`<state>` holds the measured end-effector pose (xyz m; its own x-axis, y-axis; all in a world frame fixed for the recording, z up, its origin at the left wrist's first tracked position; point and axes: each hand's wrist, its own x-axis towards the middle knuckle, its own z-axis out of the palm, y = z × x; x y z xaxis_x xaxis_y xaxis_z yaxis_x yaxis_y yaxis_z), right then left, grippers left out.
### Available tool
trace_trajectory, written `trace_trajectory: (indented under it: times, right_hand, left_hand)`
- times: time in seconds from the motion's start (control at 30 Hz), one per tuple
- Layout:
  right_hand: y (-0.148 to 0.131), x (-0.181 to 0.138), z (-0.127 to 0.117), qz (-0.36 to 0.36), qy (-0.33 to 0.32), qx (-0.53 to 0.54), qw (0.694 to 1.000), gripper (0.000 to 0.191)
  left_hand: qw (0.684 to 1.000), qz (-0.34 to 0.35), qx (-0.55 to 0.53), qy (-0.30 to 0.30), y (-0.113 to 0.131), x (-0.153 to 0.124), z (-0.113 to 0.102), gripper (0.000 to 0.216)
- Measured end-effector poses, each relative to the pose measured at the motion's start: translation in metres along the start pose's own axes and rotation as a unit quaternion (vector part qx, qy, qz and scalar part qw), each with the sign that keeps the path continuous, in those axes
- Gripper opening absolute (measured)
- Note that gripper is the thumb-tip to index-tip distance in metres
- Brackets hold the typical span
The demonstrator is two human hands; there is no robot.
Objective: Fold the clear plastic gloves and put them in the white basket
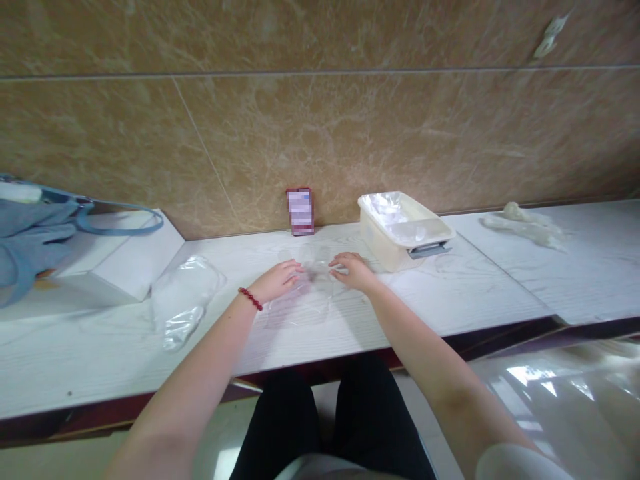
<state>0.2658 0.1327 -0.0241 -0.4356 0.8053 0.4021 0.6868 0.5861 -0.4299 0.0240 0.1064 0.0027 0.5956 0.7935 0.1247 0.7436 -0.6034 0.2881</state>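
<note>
A clear plastic bag (pixel 303 310) lies flat on the white wood-grain counter in front of me, its outline faint. My left hand (pixel 277 280), with a red bead bracelet (pixel 250 299) at the wrist, rests over the bag's left side, fingers stretched toward the right. Opposite it, my right hand (pixel 354 271) is at the bag's upper right, thumb and fingers apart and loosely bent. Neither hand visibly grips the film. A phone (pixel 301 212) in a red case leans upright against the wall just beyond the bag.
A cream plastic bin (pixel 385 243) holding clear film stands right of my right hand. Left of me lie more clear bags (pixel 185 300), beside a white box (pixel 120 267) and a blue bag (pixel 30 233). A whitish crumpled bag (pixel 525 225) lies far right. The marbled wall (pixel 310 133) bounds the counter's back.
</note>
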Motion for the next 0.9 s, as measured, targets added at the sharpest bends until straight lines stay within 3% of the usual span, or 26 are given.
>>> trace_trajectory:
  times: [0.07,0.17,0.3,0.53,0.9]
  right_hand:
    - [-0.006,-0.005,-0.013,-0.035,-0.007,0.011,0.999,0.02]
    - [-0.016,-0.021,-0.029,-0.077,-0.049,0.01,0.996,0.019]
    - [-0.032,-0.048,-0.034,-0.097,-0.097,0.009,0.991,0.022]
    - [-0.042,-0.073,-0.02,-0.095,-0.112,0.01,0.989,0.032]
    - [-0.041,-0.077,-0.017,-0.105,-0.112,0.035,0.987,0.039]
  left_hand:
    - [0.999,0.026,-0.023,-0.016,0.001,-0.027,-0.012,0.027]
    - [0.998,0.006,-0.057,-0.037,0.002,-0.071,-0.021,0.025]
    - [0.997,0.008,-0.068,-0.044,0.002,-0.105,-0.013,0.029]
    - [0.997,0.018,-0.069,-0.001,0.004,-0.1,0.014,0.021]
    - [0.992,-0.069,-0.103,0.033,0.02,-0.102,0.007,0.024]
